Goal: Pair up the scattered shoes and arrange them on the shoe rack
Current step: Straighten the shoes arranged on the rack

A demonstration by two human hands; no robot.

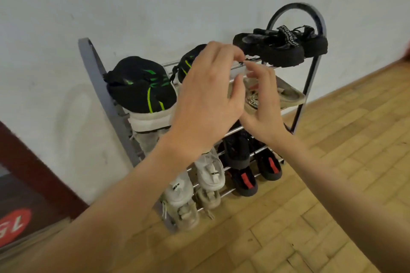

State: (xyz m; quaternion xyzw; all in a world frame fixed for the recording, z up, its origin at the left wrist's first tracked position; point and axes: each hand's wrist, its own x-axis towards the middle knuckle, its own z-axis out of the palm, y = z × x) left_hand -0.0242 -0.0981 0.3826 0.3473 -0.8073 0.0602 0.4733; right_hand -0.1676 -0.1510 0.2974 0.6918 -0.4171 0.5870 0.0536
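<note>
A metal shoe rack point(310, 86) stands against the white wall. On its top tier sit two black sneakers with green stripes point(142, 86) at the left and a pair of black strap sandals point(279, 47) at the right. Beige sandals point(290, 95) lie on the second tier. Lower tiers hold black shoes with red patches point(246, 180), white sneakers point(210, 173) and beige shoes point(188, 216). My left hand point(206, 97) hovers in front of the top rail with curled fingers and nothing in it. My right hand point(263, 106) is spread open beside it, in front of the beige sandals.
The wooden parquet floor point(310, 206) stretches to the right and front of the rack. A dark red frame with a red sign point(13, 226) stands at the lower left. The rack's grey side panel point(93, 68) leans close to the wall.
</note>
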